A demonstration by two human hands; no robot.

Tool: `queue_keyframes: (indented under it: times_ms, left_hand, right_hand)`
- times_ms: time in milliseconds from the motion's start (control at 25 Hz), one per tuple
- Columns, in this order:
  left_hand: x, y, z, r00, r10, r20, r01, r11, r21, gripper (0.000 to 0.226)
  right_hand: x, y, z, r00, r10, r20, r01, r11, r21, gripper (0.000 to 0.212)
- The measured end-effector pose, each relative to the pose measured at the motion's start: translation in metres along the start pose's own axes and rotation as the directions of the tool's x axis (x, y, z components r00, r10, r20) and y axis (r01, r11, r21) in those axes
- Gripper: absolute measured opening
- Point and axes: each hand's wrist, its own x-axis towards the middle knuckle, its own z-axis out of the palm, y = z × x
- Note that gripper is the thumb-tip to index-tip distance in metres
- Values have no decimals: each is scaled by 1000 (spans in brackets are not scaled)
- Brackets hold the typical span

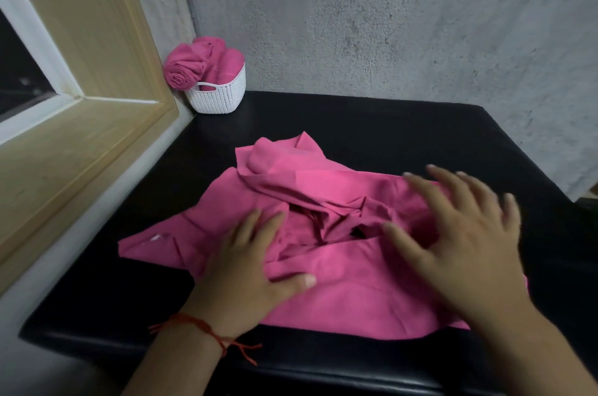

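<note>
A crumpled pink cloth (323,192) lies spread over the middle of a black padded surface (404,127). My left hand (246,269) lies flat on the cloth's near left part, fingers straight and pressing down; a red thread bracelet circles that wrist. My right hand (462,234) hovers over or touches the cloth's right side with fingers spread wide, blurred by motion. Neither hand grips anything.
A white woven basket (220,98) stands in the far left corner, holding several rolled pink cloths (197,62). A wooden window frame (97,111) runs along the left. A rough grey wall closes the back. The black surface ends at right and near edges.
</note>
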Motion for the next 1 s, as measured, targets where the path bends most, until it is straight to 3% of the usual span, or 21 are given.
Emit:
queue_keyframes:
  times_ms: [160,240,320,440,560,640,720,840,920,960,1000]
  left_hand:
    - [4,-1,17,998,56,-18,-53,989,137,103]
    - [8,2,14,998,55,-27,-53,996,68,92]
    - [7,6,12,997,53,-47,-53,998,15,67]
    - [-7,22,0,998,59,-15,-57,991,119,34]
    - [-25,40,-19,973,116,197,-153,971,185,42]
    - [-35,50,-31,915,167,368,-226,966,125,42]
    - [-35,54,-37,912,192,363,-185,981,-55,38]
    - [-18,36,-38,994,81,70,-71,988,-137,31]
    - [-10,22,-32,999,38,15,-35,988,-150,34]
    - [-8,19,-28,999,39,28,-33,985,-167,37]
    - [-7,18,-24,997,51,52,-41,983,-178,39]
  right_hand:
    - [27,-28,18,962,-114,247,124,992,-25,103]
    - [50,-39,33,920,-138,366,175,982,-70,102]
    - [68,-48,42,868,-153,473,209,976,-68,74]
    - [94,-50,39,884,-115,454,158,986,-58,28]
    - [126,-50,15,948,-19,318,-62,968,243,9]
    - [155,-51,4,961,84,262,-210,839,502,10]
    - [186,-55,0,966,144,214,-253,697,671,13]
    - [224,-67,3,942,329,65,-221,463,858,17]
    - [235,-68,10,946,269,182,-263,304,916,32]
    - [232,-69,14,931,193,311,-358,304,883,56]
    - [230,-62,27,906,136,402,-421,397,815,83]
